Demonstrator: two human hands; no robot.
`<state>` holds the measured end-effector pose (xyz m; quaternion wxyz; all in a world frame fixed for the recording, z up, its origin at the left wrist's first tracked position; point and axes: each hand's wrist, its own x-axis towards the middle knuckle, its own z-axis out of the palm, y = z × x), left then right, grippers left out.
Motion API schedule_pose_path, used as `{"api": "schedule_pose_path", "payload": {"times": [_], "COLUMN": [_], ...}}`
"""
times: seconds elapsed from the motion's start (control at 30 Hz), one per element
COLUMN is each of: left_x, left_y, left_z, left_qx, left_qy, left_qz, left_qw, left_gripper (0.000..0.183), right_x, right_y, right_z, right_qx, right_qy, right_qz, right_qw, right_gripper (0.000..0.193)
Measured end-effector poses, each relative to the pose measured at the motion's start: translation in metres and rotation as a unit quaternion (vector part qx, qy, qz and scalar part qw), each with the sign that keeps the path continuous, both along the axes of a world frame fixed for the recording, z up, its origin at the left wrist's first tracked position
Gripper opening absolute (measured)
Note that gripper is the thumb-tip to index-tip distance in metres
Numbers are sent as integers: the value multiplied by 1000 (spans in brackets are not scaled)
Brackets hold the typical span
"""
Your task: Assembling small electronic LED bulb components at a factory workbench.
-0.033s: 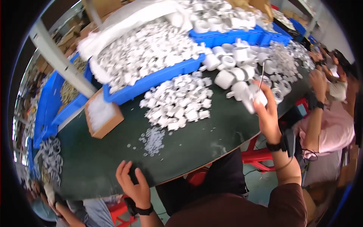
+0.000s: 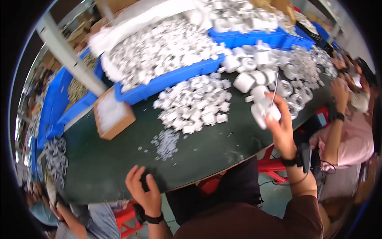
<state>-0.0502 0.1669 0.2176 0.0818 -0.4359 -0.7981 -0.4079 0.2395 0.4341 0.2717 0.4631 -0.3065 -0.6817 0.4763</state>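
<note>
My right hand (image 2: 283,133) is closed around a white plastic part (image 2: 259,114) above the table's right side. A thin metal rod (image 2: 275,85) sticks up from the same grip; its lower end is hidden by my fingers. My left hand (image 2: 146,193) hovers at the table's front edge, fingers spread, holding nothing. Beyond it lies a scatter of small translucent rings (image 2: 166,144). Farther back is a heap of small white plastic pieces (image 2: 195,103). White cylindrical parts (image 2: 244,82) cluster just past my right hand.
Blue bins (image 2: 171,74) full of white pieces line the back of the green table (image 2: 119,167). A cardboard box (image 2: 118,126) with white contents sits left, near a metal post (image 2: 75,59). Grey rings (image 2: 55,159) pile at the far left. Co-workers (image 2: 338,131) sit on both sides.
The view has shifted slightly, so the table's things appear a little farther right. The white part in my right hand has dropped slightly and moved a little left. My left hand stays spread.
</note>
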Motion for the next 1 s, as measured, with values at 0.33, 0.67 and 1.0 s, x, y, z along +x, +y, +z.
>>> {"api": "schedule_pose_path", "payload": {"times": [0.33, 0.67, 1.0], "left_x": [59, 28, 30], "left_y": [2, -8, 13], "left_z": [2, 0, 5], "left_qx": [-20, 42, 45], "left_qy": [-149, -130, -148], "left_qz": [-211, -144, -192], "left_qw": [966, 980, 969], "left_gripper": [82, 57, 52], "right_x": [-124, -127, -136], "right_y": [-143, -112, -116], "right_z": [-48, -25, -11], "right_qx": [98, -51, -11], "right_qy": [-116, -153, -61], "right_qz": [247, 386, 388], "right_qw": [957, 908, 919], "right_gripper": [80, 62, 19]}}
